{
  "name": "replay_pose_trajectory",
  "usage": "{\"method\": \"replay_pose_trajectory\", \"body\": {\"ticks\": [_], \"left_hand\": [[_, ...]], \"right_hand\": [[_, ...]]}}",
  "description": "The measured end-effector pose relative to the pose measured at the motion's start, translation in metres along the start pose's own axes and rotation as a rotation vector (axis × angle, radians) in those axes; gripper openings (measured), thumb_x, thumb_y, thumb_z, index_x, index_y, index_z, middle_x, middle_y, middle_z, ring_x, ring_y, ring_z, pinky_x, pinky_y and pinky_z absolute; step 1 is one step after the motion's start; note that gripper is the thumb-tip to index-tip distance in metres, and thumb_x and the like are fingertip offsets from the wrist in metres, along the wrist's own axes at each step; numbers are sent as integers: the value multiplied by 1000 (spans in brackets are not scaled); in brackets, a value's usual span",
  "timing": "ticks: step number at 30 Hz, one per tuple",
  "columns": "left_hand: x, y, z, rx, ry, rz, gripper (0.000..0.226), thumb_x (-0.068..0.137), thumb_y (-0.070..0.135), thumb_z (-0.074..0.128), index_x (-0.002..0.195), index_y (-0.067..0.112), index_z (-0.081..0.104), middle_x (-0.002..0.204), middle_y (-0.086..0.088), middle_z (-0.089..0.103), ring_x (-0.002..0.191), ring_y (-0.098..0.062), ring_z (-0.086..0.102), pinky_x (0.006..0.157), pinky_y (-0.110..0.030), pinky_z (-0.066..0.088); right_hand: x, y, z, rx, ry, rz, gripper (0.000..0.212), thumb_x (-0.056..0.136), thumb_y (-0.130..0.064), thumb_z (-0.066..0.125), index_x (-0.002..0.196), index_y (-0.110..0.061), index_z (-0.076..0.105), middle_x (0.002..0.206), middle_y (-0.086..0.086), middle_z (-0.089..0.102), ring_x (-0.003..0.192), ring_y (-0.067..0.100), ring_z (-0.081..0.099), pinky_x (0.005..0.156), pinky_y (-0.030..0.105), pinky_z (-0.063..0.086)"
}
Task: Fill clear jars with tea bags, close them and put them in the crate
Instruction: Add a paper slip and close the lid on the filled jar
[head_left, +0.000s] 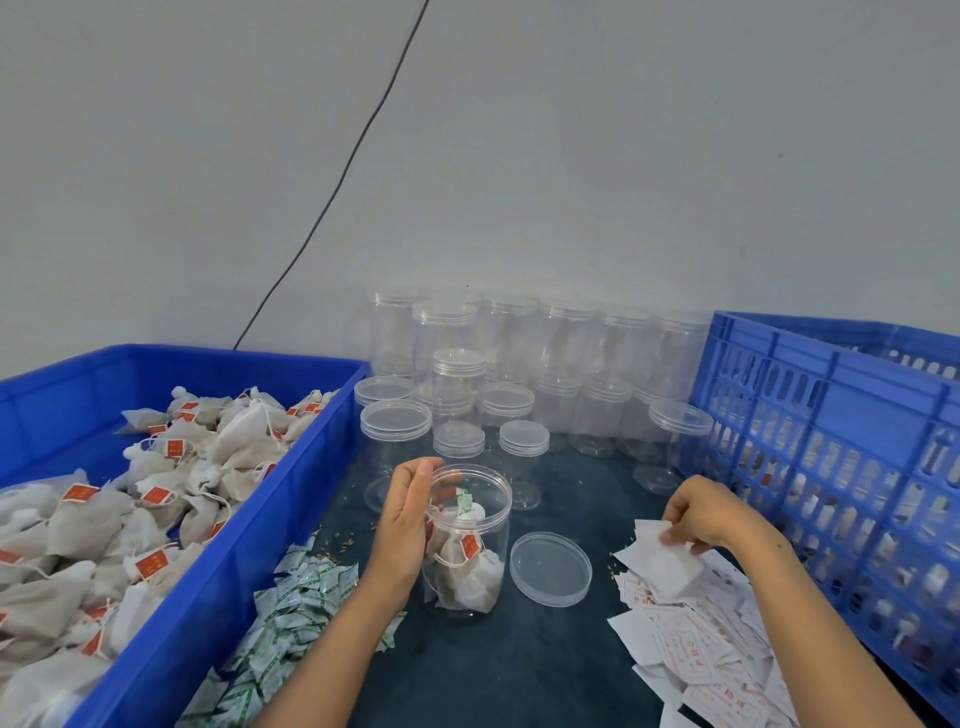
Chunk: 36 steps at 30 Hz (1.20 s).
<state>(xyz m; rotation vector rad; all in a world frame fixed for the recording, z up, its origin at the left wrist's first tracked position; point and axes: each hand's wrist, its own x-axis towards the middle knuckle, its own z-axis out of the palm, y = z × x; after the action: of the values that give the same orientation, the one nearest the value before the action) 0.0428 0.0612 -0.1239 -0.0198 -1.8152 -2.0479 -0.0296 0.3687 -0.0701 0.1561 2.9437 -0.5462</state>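
At table centre: open jar (466, 540), part-filled with tea bags (470, 571) | left hand (408, 514) cups its 9 o'clock side, fingers loosely straight | lid (550, 569) at 3 o'clock | right hand (696, 512) pinches white slip (657, 540) | crate (841, 447) far right.

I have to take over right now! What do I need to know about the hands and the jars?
Left hand: fingers straight against the side of the open jar, steadying it.
Right hand: pinching a white paper slip over the slip pile.
Done: the jar holds some tea bags and a small green-printed packet.
Its lid lies on the table just right of it.
More tea bags wait in the blue tray on the left.
Left: probably add the slip, screw on the lid, put the jar in the blue crate on the right.
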Motion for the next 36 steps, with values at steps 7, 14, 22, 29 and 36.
{"method": "replay_pose_trajectory", "body": {"ticks": [7, 14, 22, 29, 36], "left_hand": [[0, -2, -1, 3, -1, -3, 25, 103, 33, 36, 111, 24, 57, 90, 25, 70, 88, 7, 67, 65, -7, 50], [0, -3, -1, -5, 6, -9, 25, 103, 33, 37, 111, 24, 58, 94, 18, 70, 90, 4, 68, 67, -10, 52], [0, -1, -1, -15, 0, -12, 24, 103, 31, 37, 110, 21, 58, 89, 24, 71, 86, 6, 68, 66, -9, 50], [-1, 0, 0, -11, -6, -3, 24, 103, 30, 38, 110, 20, 58, 87, 26, 70, 85, 7, 67, 65, -7, 49], [-2, 0, -1, -11, -9, 6, 28, 104, 30, 36, 112, 16, 59, 90, 23, 72, 87, 4, 68, 68, -8, 50]], "right_hand": [[4, 5, 1, -9, -15, 15, 10, 83, 0, 70, 89, -9, 70, 82, 8, 70, 66, 14, 65, 53, 19, 51], [5, 14, 5, 8, -88, 25, 24, 91, 7, 55, 99, -16, 53, 97, 10, 61, 73, 20, 69, 65, 30, 60], [3, 18, 18, 9, -168, -83, 47, 90, 14, 34, 85, -21, 64, 97, 3, 51, 60, 19, 61, 48, 20, 48], [2, 13, 24, 7, -168, -33, 42, 92, 11, 39, 92, -22, 65, 107, 7, 52, 63, 16, 61, 55, 21, 53], [-5, 6, 24, -26, -126, -54, 18, 90, -6, 61, 79, -21, 60, 90, -4, 53, 74, 13, 56, 54, 17, 42]]}}
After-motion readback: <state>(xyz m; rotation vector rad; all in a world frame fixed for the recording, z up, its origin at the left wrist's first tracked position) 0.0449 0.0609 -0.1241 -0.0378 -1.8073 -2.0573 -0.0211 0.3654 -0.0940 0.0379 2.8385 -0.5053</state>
